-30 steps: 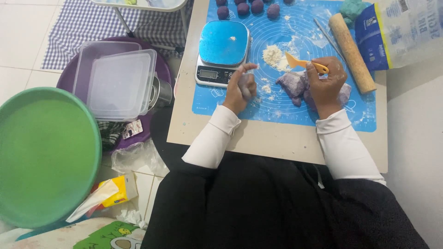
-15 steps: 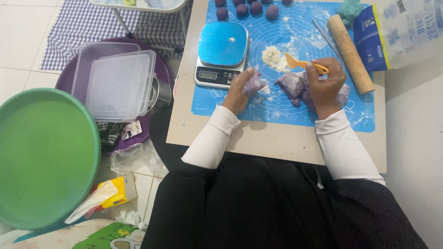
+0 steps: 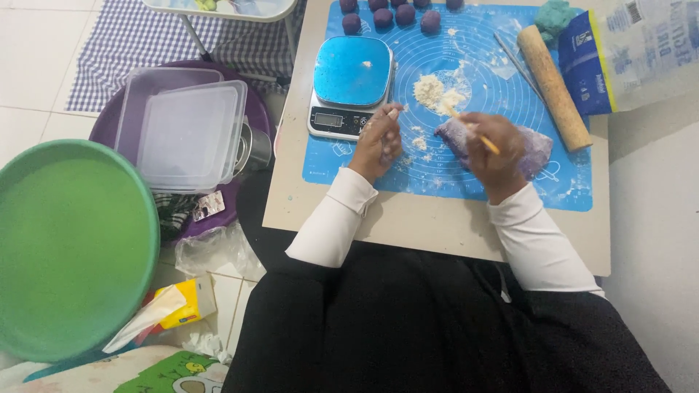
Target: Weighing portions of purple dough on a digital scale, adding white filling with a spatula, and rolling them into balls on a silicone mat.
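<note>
Since the earlier frames, both hands sit a little lower on the mat, and the left hand (image 3: 378,140) has drifted off the corner of the scale and come in just below it, fingers curled loosely around something small; what it holds is hidden, so whether it grips a pinch of dough cannot be told. Over on the right, the right hand (image 3: 494,149) is closed around a thin orange scraper (image 3: 472,129), its tip poking up and away from the knuckles toward the little pile of flour (image 3: 435,92). Directly under that hand, touching it, lies the purple dough lump (image 3: 535,149), spreading out to the far side of the grip on the blue silicone mat (image 3: 437,185).

Just beyond the left hand's fingertips stands the blue kitchen scale (image 3: 349,86), its platform bare but for a speck. Further up from both hands, a row of rolled purple balls (image 3: 393,14) sits along the top edge of the mat. To the outside of the right hand, the wooden rolling pin (image 3: 553,86) lies on a slant, near but apart.

Judging by the layout, several portions are already shaped, while a good mass of dough remains under the right hand to be cut, weighed and rolled.
</note>
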